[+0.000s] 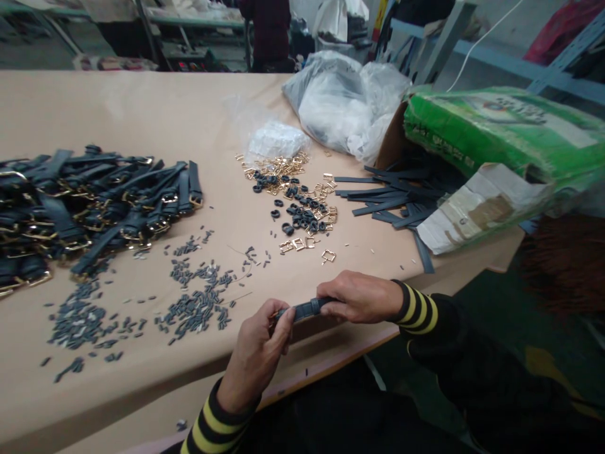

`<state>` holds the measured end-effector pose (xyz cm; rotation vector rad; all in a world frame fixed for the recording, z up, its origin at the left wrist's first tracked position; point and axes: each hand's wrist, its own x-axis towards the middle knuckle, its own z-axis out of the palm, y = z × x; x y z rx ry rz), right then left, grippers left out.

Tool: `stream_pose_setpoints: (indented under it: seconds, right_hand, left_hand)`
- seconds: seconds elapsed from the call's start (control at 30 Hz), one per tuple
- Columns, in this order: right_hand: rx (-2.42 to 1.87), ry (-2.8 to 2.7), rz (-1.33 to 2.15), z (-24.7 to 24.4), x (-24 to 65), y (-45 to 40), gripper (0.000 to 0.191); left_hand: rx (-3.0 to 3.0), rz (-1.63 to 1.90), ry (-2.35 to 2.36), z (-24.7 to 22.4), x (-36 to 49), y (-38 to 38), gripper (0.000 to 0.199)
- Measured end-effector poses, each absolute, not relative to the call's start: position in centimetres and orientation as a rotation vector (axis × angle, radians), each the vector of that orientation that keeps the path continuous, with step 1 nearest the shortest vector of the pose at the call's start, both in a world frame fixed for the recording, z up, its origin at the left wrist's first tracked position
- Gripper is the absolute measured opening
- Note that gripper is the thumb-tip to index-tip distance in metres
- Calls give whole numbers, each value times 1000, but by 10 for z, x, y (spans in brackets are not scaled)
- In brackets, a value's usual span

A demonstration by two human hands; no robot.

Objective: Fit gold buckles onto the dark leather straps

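Note:
Both hands hold one dark blue strap [306, 309] just above the table's front edge. My left hand [263, 334] pinches its left end, where a bit of gold metal shows between the fingers. My right hand [357, 296] is closed round the right end. A small loop [316, 306] sits around the strap between the hands. Beyond them lie loose gold buckles [329, 256] and a heap of dark strap loops [302, 211]. Long blue strips [392, 192] spill out of a green box on the right.
Finished-looking buckled straps [118, 202] are piled at the left. Small dark offcuts [198, 302] lie scattered in front of them. Clear plastic bags [335, 101] and the green box [496, 129] stand at the back right. A person [270, 34] is beyond the table [118, 107].

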<state>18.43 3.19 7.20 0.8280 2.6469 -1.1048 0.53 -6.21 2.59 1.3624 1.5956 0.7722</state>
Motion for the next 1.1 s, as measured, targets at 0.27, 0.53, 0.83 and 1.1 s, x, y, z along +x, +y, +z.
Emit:
stream_pose_setpoints:
  seconds: [0.27, 0.53, 0.83, 1.1]
  right_hand:
    - [771, 2304, -1732, 62, 182, 28, 16]
    - [727, 2304, -1809, 47, 185, 26, 19]
    - [796, 2532, -1418, 63, 184, 22, 16]
    - [764, 2546, -1574, 46, 183, 24, 12]
  left_hand:
    - [1446, 702, 1601, 23, 11, -61, 21]
    - [1597, 634, 1624, 20, 9, -65, 19]
    - [1539, 704, 1569, 22, 9, -66, 16]
    - [1430, 697, 1625, 24, 14, -64, 17]
